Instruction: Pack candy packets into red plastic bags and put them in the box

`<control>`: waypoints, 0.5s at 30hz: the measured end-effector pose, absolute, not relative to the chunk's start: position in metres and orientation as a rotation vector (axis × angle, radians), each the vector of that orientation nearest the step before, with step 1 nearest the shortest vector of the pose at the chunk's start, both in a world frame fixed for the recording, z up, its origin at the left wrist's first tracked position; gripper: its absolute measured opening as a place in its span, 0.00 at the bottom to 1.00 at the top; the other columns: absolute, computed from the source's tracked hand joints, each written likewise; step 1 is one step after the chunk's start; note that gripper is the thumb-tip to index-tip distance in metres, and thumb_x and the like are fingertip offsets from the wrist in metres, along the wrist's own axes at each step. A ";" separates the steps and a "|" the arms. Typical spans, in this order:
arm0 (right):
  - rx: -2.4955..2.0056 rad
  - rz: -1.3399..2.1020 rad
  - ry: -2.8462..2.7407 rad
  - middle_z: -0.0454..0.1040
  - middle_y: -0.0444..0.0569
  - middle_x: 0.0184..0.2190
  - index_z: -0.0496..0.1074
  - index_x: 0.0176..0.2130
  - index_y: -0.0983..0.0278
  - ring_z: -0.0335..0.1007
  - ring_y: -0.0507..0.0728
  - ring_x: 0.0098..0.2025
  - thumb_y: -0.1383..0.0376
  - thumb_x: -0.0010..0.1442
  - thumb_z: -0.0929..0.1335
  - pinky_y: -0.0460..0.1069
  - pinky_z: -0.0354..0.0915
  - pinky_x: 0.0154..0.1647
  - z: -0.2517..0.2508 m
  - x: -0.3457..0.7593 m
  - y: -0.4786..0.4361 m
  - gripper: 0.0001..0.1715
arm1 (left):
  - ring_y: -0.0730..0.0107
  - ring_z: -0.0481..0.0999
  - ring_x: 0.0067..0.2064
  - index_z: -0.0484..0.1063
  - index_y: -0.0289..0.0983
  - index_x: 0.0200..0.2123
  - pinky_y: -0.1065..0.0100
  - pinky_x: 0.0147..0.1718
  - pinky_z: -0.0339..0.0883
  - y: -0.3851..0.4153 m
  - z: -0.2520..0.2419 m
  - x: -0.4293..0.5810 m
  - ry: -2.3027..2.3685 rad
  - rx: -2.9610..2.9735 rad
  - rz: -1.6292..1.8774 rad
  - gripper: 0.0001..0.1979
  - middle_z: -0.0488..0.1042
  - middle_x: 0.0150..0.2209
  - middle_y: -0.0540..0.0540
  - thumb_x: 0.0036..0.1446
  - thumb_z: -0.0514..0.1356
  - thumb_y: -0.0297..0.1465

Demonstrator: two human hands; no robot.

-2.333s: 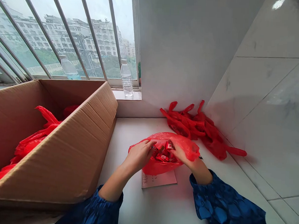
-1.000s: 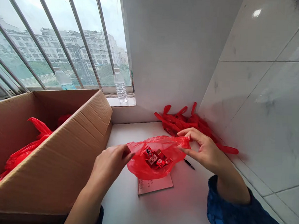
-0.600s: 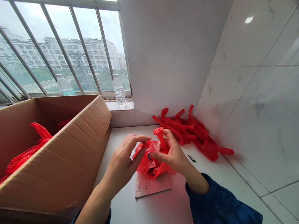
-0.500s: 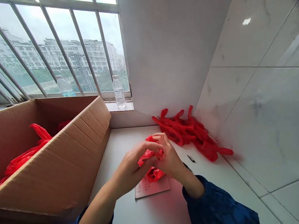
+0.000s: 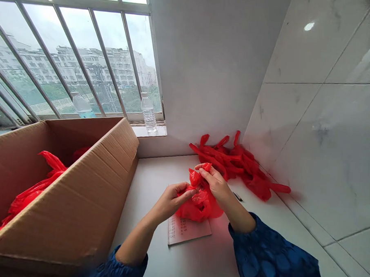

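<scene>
Between my two hands is a crumpled red plastic bag [image 5: 202, 202], its lower part hanging over a notebook page [image 5: 188, 231] with handwriting. My left hand [image 5: 174, 197] pinches the bag's left side between thumb and fingers. On the upper right, my right hand [image 5: 215, 181] grips a gathered end of the same bag, with a bit of red poking out above the fingertips. The bag covers the upper part of the notebook. Just behind my right wrist lies a dark pen [image 5: 237, 196], partly hidden.
A large open cardboard box [image 5: 77, 207] at the left holds more red bags [image 5: 35, 193]. A pile of red plastic bags [image 5: 242, 165] lies against the tiled wall at the back right. Clear bottles [image 5: 149, 114] stand by the barred window [image 5: 69, 56].
My hands have moved apart from their overlapped position. More of the red bag now shows, spread lower between them. The view has shifted slightly.
</scene>
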State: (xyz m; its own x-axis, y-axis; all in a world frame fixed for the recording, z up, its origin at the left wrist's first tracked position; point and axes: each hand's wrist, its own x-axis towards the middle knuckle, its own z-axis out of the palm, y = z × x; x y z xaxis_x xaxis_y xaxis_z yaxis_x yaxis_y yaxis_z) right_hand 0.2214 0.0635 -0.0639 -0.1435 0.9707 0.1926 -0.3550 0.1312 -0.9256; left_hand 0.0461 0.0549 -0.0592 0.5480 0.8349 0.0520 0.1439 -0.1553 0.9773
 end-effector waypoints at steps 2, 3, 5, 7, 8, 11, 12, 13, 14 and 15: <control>-0.722 1.407 -1.245 0.70 0.40 0.25 0.70 0.40 0.61 0.64 0.51 0.24 0.46 0.63 0.68 0.47 0.61 0.27 -0.063 0.225 0.064 0.21 | 0.65 0.74 0.39 0.75 0.35 0.38 0.68 0.39 0.67 0.056 -0.060 0.041 0.821 1.523 0.713 0.19 0.76 0.36 0.46 0.61 0.61 0.46; -0.706 1.413 -1.335 0.70 0.41 0.24 0.70 0.37 0.62 0.64 0.51 0.24 0.46 0.64 0.67 0.47 0.60 0.27 -0.062 0.228 0.063 0.21 | 0.66 0.74 0.38 0.74 0.35 0.36 0.69 0.39 0.67 0.057 -0.061 0.038 0.821 1.456 0.726 0.18 0.76 0.36 0.46 0.60 0.62 0.46; -0.697 1.348 -1.563 0.71 0.42 0.25 0.71 0.34 0.62 0.65 0.52 0.27 0.48 0.66 0.67 0.48 0.61 0.30 -0.059 0.232 0.060 0.21 | 0.68 0.73 0.36 0.73 0.36 0.34 0.70 0.37 0.66 0.057 -0.063 0.035 0.837 1.341 0.766 0.16 0.75 0.34 0.47 0.60 0.61 0.45; -0.748 1.132 -1.788 0.74 0.45 0.30 0.72 0.36 0.62 0.69 0.54 0.33 0.54 0.66 0.68 0.49 0.64 0.36 -0.057 0.235 0.058 0.14 | 0.70 0.71 0.32 0.71 0.36 0.30 0.72 0.33 0.64 0.057 -0.063 0.034 0.852 1.288 0.796 0.17 0.73 0.30 0.49 0.61 0.59 0.45; -0.793 0.976 -1.873 0.74 0.45 0.34 0.73 0.38 0.61 0.70 0.55 0.36 0.58 0.65 0.68 0.49 0.65 0.39 -0.057 0.235 0.057 0.09 | 0.72 0.70 0.31 0.70 0.36 0.29 0.72 0.32 0.63 0.056 -0.063 0.034 0.854 1.285 0.807 0.19 0.72 0.29 0.50 0.62 0.58 0.45; -0.927 0.501 -1.949 0.69 0.47 0.39 0.70 0.38 0.60 0.69 0.55 0.38 0.71 0.62 0.66 0.50 0.65 0.40 -0.060 0.231 0.056 0.06 | 0.70 0.71 0.31 0.73 0.37 0.38 0.71 0.33 0.64 0.054 -0.060 0.035 0.855 1.250 0.831 0.20 0.72 0.28 0.50 0.65 0.55 0.49; -0.956 0.398 -1.941 0.68 0.47 0.39 0.67 0.37 0.60 0.68 0.55 0.38 0.73 0.60 0.66 0.49 0.64 0.38 -0.061 0.229 0.056 0.08 | 0.69 0.73 0.31 0.72 0.38 0.45 0.70 0.33 0.65 0.054 -0.059 0.035 0.851 1.225 0.830 0.22 0.73 0.28 0.50 0.65 0.54 0.50; -0.972 0.325 -1.930 0.67 0.47 0.39 0.65 0.37 0.59 0.67 0.55 0.37 0.74 0.59 0.66 0.49 0.64 0.37 -0.063 0.228 0.055 0.09 | 0.68 0.74 0.31 0.70 0.39 0.53 0.69 0.34 0.66 0.053 -0.058 0.035 0.845 1.203 0.830 0.24 0.74 0.29 0.50 0.66 0.53 0.50; -0.973 0.277 -1.929 0.66 0.47 0.39 0.63 0.36 0.59 0.66 0.55 0.36 0.74 0.59 0.66 0.49 0.63 0.36 -0.063 0.226 0.054 0.10 | 0.68 0.74 0.30 0.68 0.39 0.57 0.69 0.34 0.67 0.053 -0.058 0.035 0.838 1.189 0.831 0.26 0.75 0.29 0.49 0.66 0.53 0.51; -0.968 0.245 -1.941 0.66 0.47 0.38 0.62 0.36 0.59 0.66 0.56 0.36 0.73 0.60 0.67 0.49 0.63 0.35 -0.063 0.226 0.053 0.10 | 0.69 0.73 0.30 0.69 0.39 0.58 0.69 0.33 0.67 0.053 -0.058 0.036 0.831 1.187 0.837 0.27 0.76 0.29 0.49 0.66 0.53 0.50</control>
